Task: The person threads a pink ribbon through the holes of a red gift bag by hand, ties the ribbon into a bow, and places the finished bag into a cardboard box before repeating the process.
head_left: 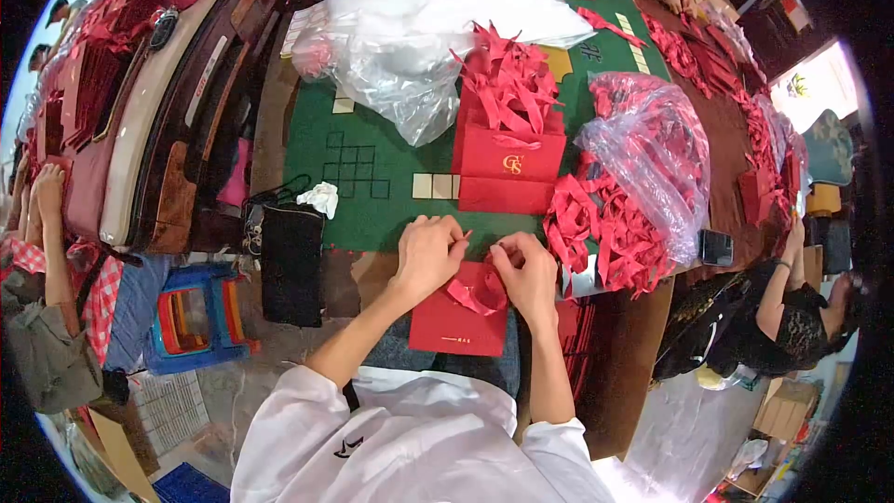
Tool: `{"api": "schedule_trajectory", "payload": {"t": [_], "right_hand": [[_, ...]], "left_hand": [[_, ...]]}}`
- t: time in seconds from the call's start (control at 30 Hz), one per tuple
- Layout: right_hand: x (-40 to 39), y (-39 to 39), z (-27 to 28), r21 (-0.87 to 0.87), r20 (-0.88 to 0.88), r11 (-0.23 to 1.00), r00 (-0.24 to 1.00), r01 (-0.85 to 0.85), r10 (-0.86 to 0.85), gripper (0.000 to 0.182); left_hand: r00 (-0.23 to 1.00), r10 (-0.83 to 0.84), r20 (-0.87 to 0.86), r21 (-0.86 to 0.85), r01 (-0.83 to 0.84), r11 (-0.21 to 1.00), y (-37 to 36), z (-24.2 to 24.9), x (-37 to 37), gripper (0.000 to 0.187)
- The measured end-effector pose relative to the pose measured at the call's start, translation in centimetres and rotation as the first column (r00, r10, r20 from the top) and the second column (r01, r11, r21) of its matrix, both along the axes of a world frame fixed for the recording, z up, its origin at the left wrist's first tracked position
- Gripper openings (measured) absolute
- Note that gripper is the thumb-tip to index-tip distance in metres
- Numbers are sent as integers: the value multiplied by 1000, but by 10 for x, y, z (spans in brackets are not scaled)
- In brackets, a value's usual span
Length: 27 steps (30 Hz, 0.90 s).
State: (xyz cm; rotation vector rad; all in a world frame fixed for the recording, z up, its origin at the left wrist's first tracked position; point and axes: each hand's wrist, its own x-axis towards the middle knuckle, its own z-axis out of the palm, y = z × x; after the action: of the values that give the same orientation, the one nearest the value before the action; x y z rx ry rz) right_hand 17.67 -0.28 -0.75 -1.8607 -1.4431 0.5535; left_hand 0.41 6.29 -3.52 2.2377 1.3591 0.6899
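Observation:
A small red paper bag (456, 331) hangs at the table's near edge, just in front of my body, with small pale print low on its face. A red ribbon (480, 293) loops over its upper part. My left hand (431, 250) is closed at the bag's top left, a bit of red ribbon showing at its fingertips. On the right, my right hand (527, 270) pinches the ribbon near the bag's top edge. Beyond both hands stands a larger red bag (510, 168) with a gold emblem, heaped with loose red ribbons (510, 79).
Ribbons in a clear plastic bag (652, 158) lie to the right, near a phone (716, 248). Clear plastic sheeting (400, 47) covers the table's far part. A black pouch (291, 261) and crumpled tissue (319, 198) sit left. Other people work on both sides.

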Motion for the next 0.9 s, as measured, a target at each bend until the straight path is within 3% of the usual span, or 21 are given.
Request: {"api": "schedule_trajectory", "payload": {"t": [0.03,0.17,0.23,0.37,0.53,0.7,0.8,0.87,0.9], "right_hand": [[0,0,1,66,-119,997,992,-33,40,12],[2,1,-6,79,-184,991,976,-106,119,11],[3,1,-11,-12,-404,991,907,-130,114,13],[6,-1,-13,-43,-461,991,882,-128,94,15],[6,-1,-14,-51,-631,990,773,-130,69,14],[0,-2,-8,-40,-614,996,788,-73,33,10],[1,-4,-6,-16,-626,1000,780,-27,11,7],[9,-7,-21,23,-681,999,732,45,-17,6],[10,-9,-10,14,-725,992,685,124,-76,7]], "left_hand": [[995,-16,99,-97,26,995,-1,0,-1,20],[933,7,361,-337,123,933,-7,14,-2,15],[924,10,382,-356,137,924,-10,17,-3,16],[922,7,386,-396,159,905,-9,25,-3,18],[932,-12,363,-396,166,903,-10,32,-3,18],[947,-17,319,-438,164,884,-10,37,-2,17],[936,-111,334,-379,241,894,-10,34,-3,21],[810,-94,580,-177,237,955,-12,20,-7,32],[836,-97,539,-192,235,953,-12,15,-16,50]]}}
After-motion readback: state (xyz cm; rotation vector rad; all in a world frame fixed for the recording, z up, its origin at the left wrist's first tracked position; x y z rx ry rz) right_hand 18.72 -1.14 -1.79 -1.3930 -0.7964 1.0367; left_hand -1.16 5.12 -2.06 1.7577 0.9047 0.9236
